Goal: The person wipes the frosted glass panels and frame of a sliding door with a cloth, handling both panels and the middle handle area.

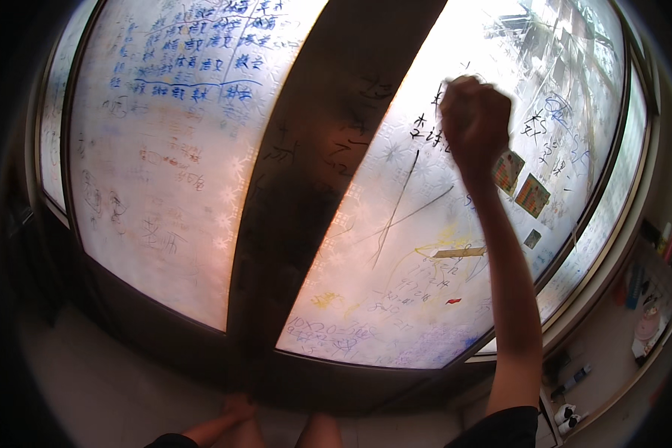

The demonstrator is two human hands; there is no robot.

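Note:
Raised against the right frosted window pane point(381, 224) is my right hand point(476, 120), its fingers curled. Backlight and blur hide whether it holds anything. Dark handwritten characters show on the glass beside and partly behind it. Small printed stickers point(532, 195) are on the pane to the right of my wrist. My left hand point(239, 407) is low in the view, near my leg, and its fingers cannot be made out. Blue handwriting covers the upper part of the left pane point(162, 129).
A dark frame post point(291, 185) divides the panes. At the right, a shelf point(605, 386) holds a pink object point(647, 325), a dark tube-like item point(572, 381) and small white bottles point(565, 414). Tiled floor point(106, 386) lies below.

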